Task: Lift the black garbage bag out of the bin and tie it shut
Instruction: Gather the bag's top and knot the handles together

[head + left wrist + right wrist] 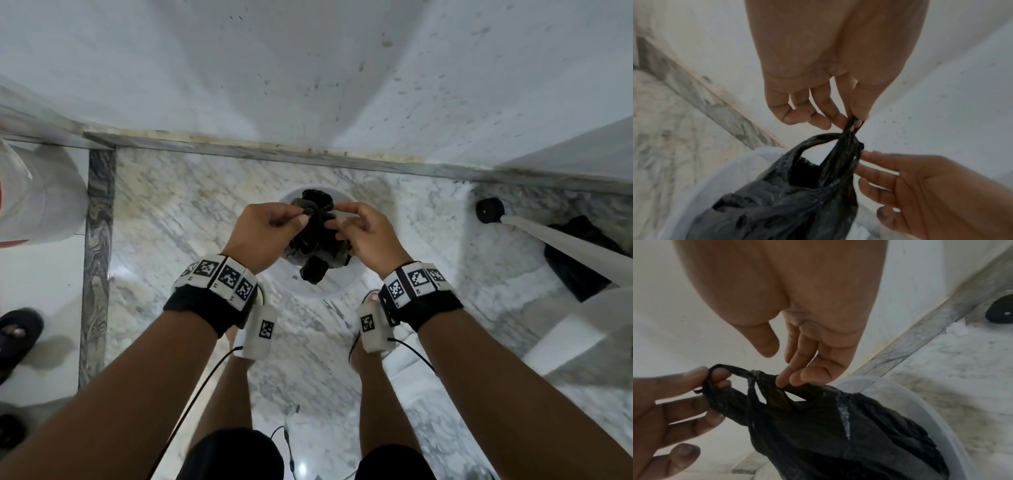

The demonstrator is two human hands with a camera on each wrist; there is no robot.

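Pinching black garbage bag [789, 199] between fingers [838, 120]

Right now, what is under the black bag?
The white bin sits directly beneath the black bag, whose handles the left hand pinches while the right hand touches it. The bag covers the bin's inside, so its contents cannot be seen.

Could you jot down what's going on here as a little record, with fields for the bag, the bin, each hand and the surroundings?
bag: black garbage bag, gathered at the top, hanging over the bin
bin: white bin, on a marble floor by a white wall
left hand: pinches twisted bag handles
right hand: straight fingers touch the bag's top, no grip seen
knot: none visible yet
nearby: black cloth at right
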